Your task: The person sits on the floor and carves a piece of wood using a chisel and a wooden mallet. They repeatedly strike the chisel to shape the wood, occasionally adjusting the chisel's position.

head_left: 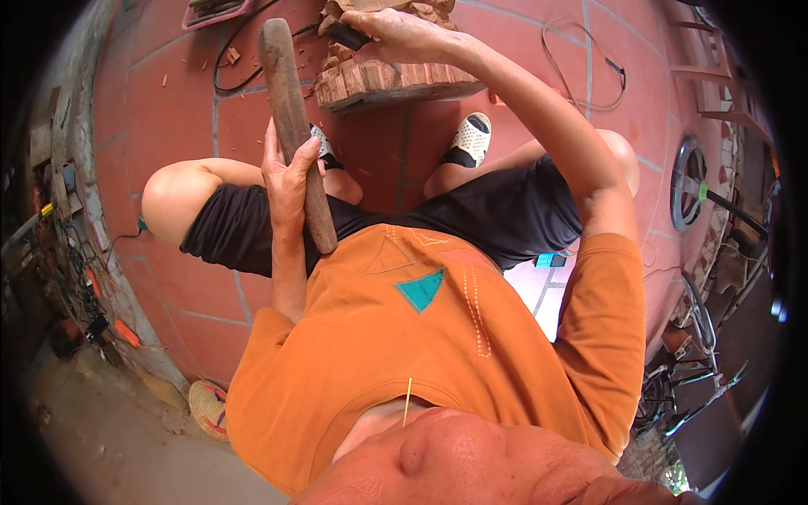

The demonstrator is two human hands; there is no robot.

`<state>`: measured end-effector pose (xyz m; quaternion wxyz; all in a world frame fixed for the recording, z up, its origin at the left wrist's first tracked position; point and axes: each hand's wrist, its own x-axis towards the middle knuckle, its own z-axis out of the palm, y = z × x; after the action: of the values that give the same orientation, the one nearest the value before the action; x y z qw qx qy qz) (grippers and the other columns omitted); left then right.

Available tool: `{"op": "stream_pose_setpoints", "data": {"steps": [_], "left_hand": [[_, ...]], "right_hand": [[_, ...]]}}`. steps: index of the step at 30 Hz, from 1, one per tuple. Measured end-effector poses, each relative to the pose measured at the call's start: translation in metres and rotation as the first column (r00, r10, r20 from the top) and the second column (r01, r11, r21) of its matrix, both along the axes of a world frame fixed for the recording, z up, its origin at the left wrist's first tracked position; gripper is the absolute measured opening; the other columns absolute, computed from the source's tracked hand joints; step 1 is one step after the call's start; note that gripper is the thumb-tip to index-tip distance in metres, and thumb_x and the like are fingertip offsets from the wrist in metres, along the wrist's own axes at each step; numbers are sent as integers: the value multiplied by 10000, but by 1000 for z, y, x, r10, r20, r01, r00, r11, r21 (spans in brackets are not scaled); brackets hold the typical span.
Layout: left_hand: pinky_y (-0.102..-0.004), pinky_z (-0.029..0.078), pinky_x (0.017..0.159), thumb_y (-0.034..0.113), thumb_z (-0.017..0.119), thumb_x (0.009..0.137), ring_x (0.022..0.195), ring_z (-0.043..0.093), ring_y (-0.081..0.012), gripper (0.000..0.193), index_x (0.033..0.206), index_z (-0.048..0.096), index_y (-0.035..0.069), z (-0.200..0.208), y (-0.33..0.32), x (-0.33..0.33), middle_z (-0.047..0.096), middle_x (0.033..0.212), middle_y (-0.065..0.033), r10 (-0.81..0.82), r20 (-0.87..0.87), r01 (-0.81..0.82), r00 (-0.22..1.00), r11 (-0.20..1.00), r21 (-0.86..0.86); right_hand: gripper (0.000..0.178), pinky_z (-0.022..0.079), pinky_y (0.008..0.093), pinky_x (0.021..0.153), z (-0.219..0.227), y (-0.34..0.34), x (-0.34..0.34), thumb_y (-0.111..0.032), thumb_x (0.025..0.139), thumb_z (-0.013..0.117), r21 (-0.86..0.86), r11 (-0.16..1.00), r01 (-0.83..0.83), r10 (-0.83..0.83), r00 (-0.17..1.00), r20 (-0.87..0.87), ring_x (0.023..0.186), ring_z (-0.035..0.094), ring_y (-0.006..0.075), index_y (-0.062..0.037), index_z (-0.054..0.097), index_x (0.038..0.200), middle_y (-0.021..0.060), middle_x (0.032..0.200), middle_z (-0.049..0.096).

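My left hand is wrapped round a long, worn wooden club. The club slants up and away, its thick rounded end beyond my fist and its narrower end close to my orange shirt. Ahead of my feet stands a rough, carved block of wood with chopped edges. My right hand reaches to the top of this block. A short dark cylindrical object sits between its fingers and thumb; its kind does not show. The far side of the block is cut off by the picture's upper edge.
Wood chips lie on the red tiled floor near a black cable. A pink tray stands far left. On the right are a thin looped cord, a wheel-shaped object and a red chair. Clutter lines the left wall.
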<state>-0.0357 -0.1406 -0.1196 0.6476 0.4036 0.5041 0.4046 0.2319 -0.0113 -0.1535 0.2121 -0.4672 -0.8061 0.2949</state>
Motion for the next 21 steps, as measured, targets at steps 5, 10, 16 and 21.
{"op": "stream_pose_setpoints", "data": {"steps": [5, 10, 16, 21], "left_hand": [[-203, 505, 561, 106, 747, 917, 638, 601, -77, 691, 1518, 413, 37, -1, 2, 1, 643, 899, -30, -14, -11, 14, 1000, 1000, 8], [-205, 504, 558, 110, 747, 917, 631, 603, -77, 697, 1522, 408, 38, -1, 1, 3, 645, 893, -32, -10, -15, 11, 1000, 1000, 24], [-206, 505, 554, 114, 749, 917, 630, 604, -77, 679, 1506, 420, 38, -3, 1, 1, 642, 889, -29, -2, -14, 3, 1000, 1000, 26], [-207, 506, 552, 116, 753, 916, 632, 607, -77, 677, 1501, 423, 35, -2, 1, 2, 641, 890, -30, -7, -30, 8, 1000, 1000, 25]], "right_hand": [[538, 535, 470, 809, 18, -5, -4, -195, 862, 797, -41, 999, -18, 15, 996, -87, 955, 714, 362, -57, 571, 1330, 177, 995, 739], [495, 517, 457, 812, 35, -8, -8, -239, 871, 802, -63, 997, -38, 35, 999, -35, 937, 700, 330, -69, 580, 1280, 161, 1001, 728], [629, 538, 470, 890, 30, -6, -9, -221, 822, 835, -85, 996, -31, 31, 999, 9, 1054, 706, 368, -62, 573, 1370, 189, 1106, 737], [616, 535, 477, 886, 28, -8, -9, -214, 821, 834, -86, 996, 0, 2, 1000, 18, 1055, 704, 372, -63, 574, 1358, 186, 1101, 740]]}}
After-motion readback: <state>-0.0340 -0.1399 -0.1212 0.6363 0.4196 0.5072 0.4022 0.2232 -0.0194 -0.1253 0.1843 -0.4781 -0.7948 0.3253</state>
